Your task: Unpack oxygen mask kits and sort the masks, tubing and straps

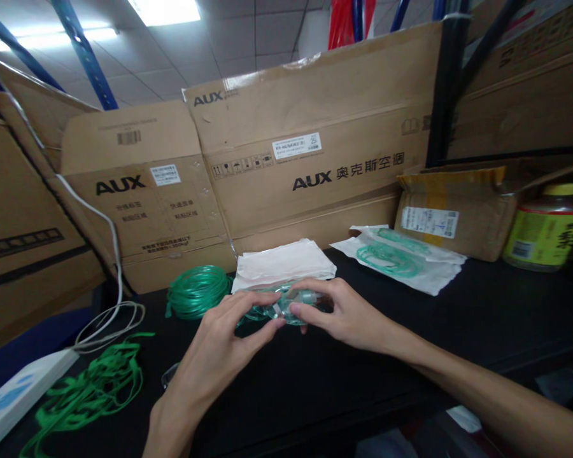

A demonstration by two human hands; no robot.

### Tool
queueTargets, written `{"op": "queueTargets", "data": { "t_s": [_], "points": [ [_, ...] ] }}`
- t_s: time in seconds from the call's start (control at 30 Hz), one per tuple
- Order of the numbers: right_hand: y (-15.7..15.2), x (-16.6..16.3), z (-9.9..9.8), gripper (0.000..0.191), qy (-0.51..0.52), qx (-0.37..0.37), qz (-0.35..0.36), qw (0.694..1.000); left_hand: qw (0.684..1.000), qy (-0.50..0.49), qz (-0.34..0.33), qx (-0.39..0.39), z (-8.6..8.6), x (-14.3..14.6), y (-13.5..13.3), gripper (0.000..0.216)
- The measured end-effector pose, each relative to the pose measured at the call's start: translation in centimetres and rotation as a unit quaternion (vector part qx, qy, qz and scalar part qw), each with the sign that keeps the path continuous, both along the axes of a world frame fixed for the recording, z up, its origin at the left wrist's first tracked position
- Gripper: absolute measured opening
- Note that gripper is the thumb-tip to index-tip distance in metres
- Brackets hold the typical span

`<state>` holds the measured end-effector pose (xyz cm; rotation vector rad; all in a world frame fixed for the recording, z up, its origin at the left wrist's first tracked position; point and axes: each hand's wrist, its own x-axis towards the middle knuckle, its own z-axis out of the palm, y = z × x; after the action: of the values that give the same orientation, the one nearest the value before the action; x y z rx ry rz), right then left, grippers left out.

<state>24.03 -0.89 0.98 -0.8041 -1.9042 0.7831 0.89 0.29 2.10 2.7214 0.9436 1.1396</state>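
Head | hands (217,334) (351,312) part-closed, pinching clear-green plastic piece (290,312) | coiled tubing (195,296) nearby

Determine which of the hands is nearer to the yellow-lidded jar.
Right. The right hand is left of the yellow-lidded jar, closer to the camera; the left hand is farther left.

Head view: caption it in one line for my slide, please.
Both hands hold a translucent greenish piece over a black tabletop, near coiled green tubing and a flat white stack.
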Motion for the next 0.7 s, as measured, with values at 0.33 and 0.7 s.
{"op": "queueTargets", "data": {
  "t_s": [0.33,0.7],
  "points": [
    [-0.4,-0.1,-0.1,0.023,-0.125,-0.007,-0.024,0.992,0.999,0.001,0.032,0.020,0.4,0.4,-0.2,0.022],
    [7.1,3.0,8.5,0.035,-0.115,0.139,-0.253,0.950,0.990,-0.120,0.063,0.036,1.1,-0.2,-0.4,0.021]
  ]
}}
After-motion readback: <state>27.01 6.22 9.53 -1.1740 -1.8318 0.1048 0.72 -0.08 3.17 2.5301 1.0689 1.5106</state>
